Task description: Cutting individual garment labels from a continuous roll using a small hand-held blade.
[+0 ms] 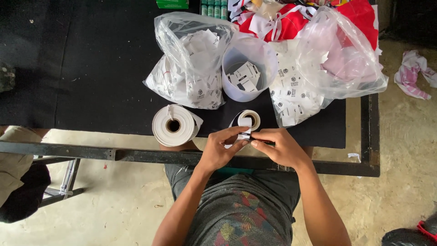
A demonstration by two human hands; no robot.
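Two rolls are seen on the black table [91,68]: one big white roll [173,125] at the front edge, and a smaller label roll [249,119] right beside it, printed dark on the strip. A small white label [245,133] off that smaller roll is being pinched between the left hand [221,148] and right hand [282,146], fingertips pressed together on it just over the table's front rail. Two clear bags [193,64] stuffed with cut white tags are parked behind, with one white tub [249,68] between them, a few tags inside. Red and white cloth [291,18] is piled at the back.
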